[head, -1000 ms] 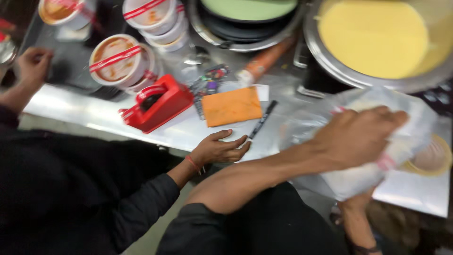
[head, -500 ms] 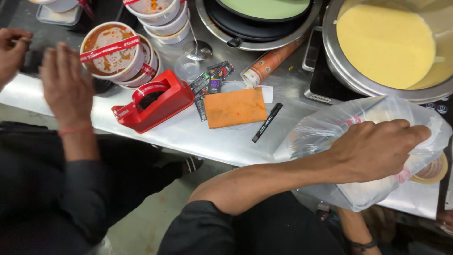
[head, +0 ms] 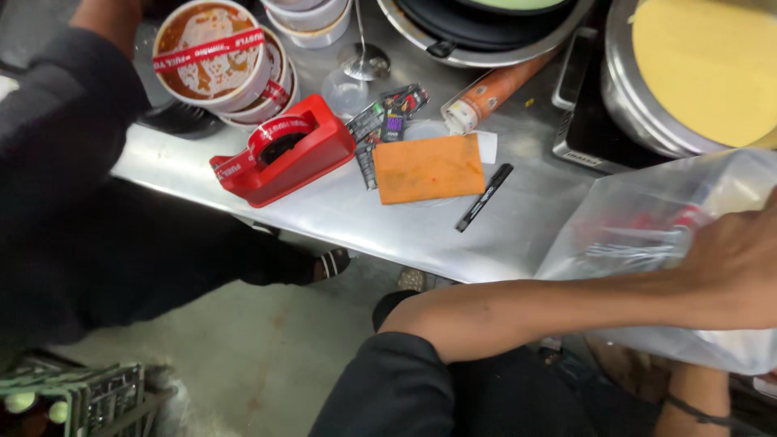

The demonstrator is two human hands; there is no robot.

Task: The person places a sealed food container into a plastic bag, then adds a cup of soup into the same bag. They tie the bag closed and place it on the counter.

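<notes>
I see the left hand laid over a clear bag at the surface edge, seemingly pressing it; whether the fingers close on it I cannot tell. The right hand shows only a wrist beneath the bag, grip hidden. Beyond the left hand stands a steel bowl of yellow batter. Farther left of it lie a black marker, an orange pad, and a red tape dispenser. A second person's dark sleeve stands by taped cups.

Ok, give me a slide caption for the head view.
Left hand presses a clear plastic bag on the steel counter, near a red tape dispenser and orange sponge.
</notes>
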